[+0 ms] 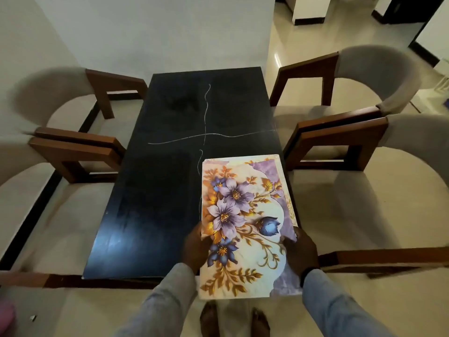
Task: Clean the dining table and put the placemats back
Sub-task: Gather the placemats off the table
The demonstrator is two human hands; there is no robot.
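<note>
Black table (155, 190) with thin white veins, cream placemat (245, 222) with purple-blue flowers, gold leaves

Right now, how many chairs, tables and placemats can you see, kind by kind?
Chairs: 4 (far left, near left, far right, near right)
Tables: 1
Placemat stacks: 1, held by both hands; mat count unclear
Total: 6
</note>
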